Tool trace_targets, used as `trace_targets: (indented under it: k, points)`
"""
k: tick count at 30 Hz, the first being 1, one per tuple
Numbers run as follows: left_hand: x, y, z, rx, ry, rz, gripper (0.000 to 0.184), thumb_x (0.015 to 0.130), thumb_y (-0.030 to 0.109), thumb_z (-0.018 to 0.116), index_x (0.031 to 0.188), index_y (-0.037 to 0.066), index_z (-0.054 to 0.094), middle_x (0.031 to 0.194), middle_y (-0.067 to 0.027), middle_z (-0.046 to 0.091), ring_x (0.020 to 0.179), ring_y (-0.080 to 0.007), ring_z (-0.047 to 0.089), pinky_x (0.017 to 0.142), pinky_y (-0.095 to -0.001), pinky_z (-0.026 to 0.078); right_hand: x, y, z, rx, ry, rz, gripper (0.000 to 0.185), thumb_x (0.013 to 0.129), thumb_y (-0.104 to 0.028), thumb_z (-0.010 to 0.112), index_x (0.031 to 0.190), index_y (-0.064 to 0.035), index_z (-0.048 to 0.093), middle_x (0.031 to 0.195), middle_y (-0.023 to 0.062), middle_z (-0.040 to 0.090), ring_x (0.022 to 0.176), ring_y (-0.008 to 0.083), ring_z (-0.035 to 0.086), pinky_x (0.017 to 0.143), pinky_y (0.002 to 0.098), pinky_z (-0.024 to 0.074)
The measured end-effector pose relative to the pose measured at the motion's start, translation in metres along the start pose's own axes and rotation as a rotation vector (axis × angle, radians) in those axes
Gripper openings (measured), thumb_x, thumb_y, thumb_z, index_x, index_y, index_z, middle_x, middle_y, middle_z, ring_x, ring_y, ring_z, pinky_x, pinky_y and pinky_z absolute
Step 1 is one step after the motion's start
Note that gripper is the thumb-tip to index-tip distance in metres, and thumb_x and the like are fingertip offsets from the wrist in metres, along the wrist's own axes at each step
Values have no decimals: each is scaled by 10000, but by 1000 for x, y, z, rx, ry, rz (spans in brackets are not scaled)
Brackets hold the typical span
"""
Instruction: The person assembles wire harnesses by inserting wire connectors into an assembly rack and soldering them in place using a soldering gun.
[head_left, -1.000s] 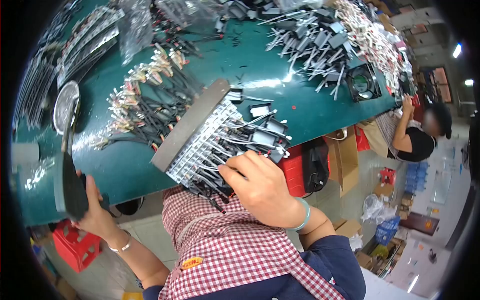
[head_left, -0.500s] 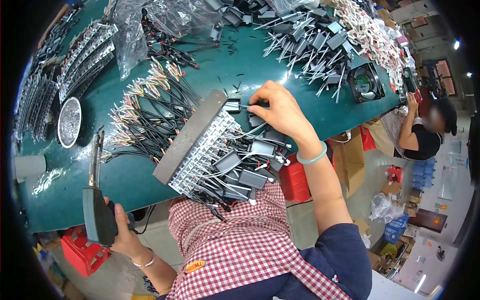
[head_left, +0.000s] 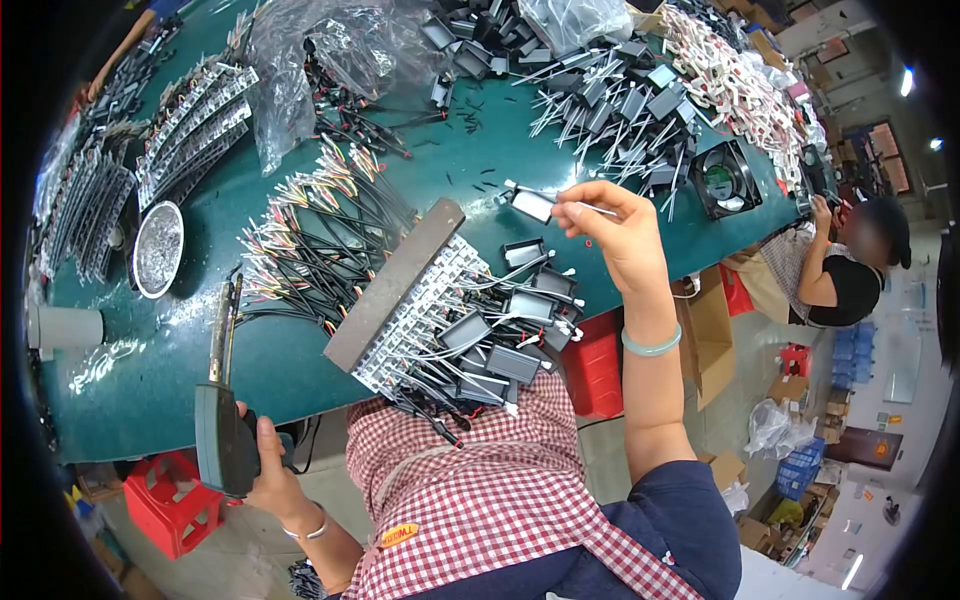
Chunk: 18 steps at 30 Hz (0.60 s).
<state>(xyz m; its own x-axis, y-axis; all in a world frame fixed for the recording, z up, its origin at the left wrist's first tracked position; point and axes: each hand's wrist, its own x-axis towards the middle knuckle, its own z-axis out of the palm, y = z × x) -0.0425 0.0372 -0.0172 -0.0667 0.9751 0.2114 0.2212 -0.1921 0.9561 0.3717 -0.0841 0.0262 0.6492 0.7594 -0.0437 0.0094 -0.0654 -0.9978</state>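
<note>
My left hand point(head_left: 272, 475) is wrapped around the handle of a dark green soldering gun point(head_left: 222, 440), its metal tip pointing up over the table edge. My right hand point(head_left: 622, 232) pinches a small black plastic case point(head_left: 532, 204) with a white inner face, by or near its grey lead. That case is off the table, apart from the others. Between the hands, a grey bar point(head_left: 395, 285) lies along a row of metal terminals point(head_left: 425, 315). Several black cases point(head_left: 515, 362) with grey leads hang from the near side of the row.
Stripped black cables point(head_left: 310, 235) lie beyond the bar. A metal bowl point(head_left: 159, 250) stands left. More black cases point(head_left: 620, 105), white parts point(head_left: 735, 80) and a fan point(head_left: 725, 180) lie at back right. Another person point(head_left: 835, 265) works at the right.
My right hand has drawn back to the right from the bar's far end, lifting the black case with it. The soldering gun stays in my left hand; the whole view has shifted slightly.
</note>
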Motion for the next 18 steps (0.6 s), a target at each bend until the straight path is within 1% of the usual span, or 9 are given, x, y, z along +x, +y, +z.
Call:
trace_targets:
  k: [3, 4, 7, 9, 10, 11, 13, 16, 18]
  points:
    - [-5, -4, -7, 14, -18, -17, 335, 878, -10, 722, 1196, -79, 643, 1080, -130, 698, 576, -85, 480, 495, -226, 369, -15, -8, 7, 106, 97, -106, 153, 915, -38, 710, 1030, 63, 725, 930, 109, 732, 839, 161, 698, 746, 271, 543]
    - [-6, -5, -8, 2, -17, -14, 335, 873, -20, 722, 1196, -73, 648, 1083, -126, 704, 578, -73, 479, 501, -216, 373, -19, -7, 8, -63, 105, -266, 132, 931, -26, 692, 1020, 62, 734, 993, 99, 683, 789, 154, 675, 750, 290, 538]
    - [-11, -2, -11, -12, -7, 4, 340, 864, -41, 722, 1197, -60, 661, 1084, -118, 716, 582, -49, 474, 515, -196, 379, -40, -30, 22, -446, 136, -578, 133, 941, -6, 664, 1028, 55, 743, 1031, 85, 623, 752, 148, 646, 710, 288, 529]
    - [-14, 2, -10, -6, 0, 36, 342, 862, -47, 718, 1199, -62, 661, 1073, -116, 716, 581, -48, 473, 518, -195, 379, -66, -45, 52, -412, 89, -485, 180, 919, 37, 659, 1078, 36, 742, 1057, 96, 606, 766, 148, 637, 669, 270, 525]
    - [-17, 2, -11, 12, 1, 50, 350, 854, -53, 718, 1199, -59, 662, 1074, -117, 715, 585, -51, 478, 520, -199, 383, -78, -48, 68, -474, 37, -463, 247, 888, 78, 668, 1114, 9, 739, 1014, 101, 597, 764, 161, 645, 641, 259, 526]
    - [-19, 0, -12, 41, -3, 74, 350, 849, -57, 718, 1194, -57, 664, 1075, -118, 716, 588, -51, 484, 519, -200, 384, -83, -44, 84, -541, -4, -536, 326, 856, 105, 682, 1155, -16, 733, 952, 106, 581, 712, 175, 638, 616, 280, 516]
    - [-26, -4, -17, 79, -14, 101, 354, 840, -56, 725, 1189, -54, 664, 1085, -120, 715, 597, -55, 499, 522, -204, 393, -92, -33, 109, -621, -120, -609, 336, 833, 96, 704, 1148, -19, 727, 869, 97, 564, 652, 198, 617, 584, 314, 497]
    - [-37, -3, -24, 96, -43, 106, 369, 832, -33, 743, 1191, -50, 660, 1106, -120, 709, 609, -62, 520, 535, -213, 411, -103, -5, 140, -621, -131, -578, 292, 789, 65, 755, 1065, -20, 713, 796, 89, 567, 627, 240, 600, 558, 359, 486]
    - [-47, 4, -32, 94, -84, 31, 395, 827, -7, 763, 1205, -44, 653, 1128, -121, 700, 685, -94, 574, 610, -239, 463, -109, 9, 152, -614, -97, -621, 270, 779, 61, 765, 1032, -18, 709, 795, 89, 575, 629, 241, 602, 557, 358, 488]
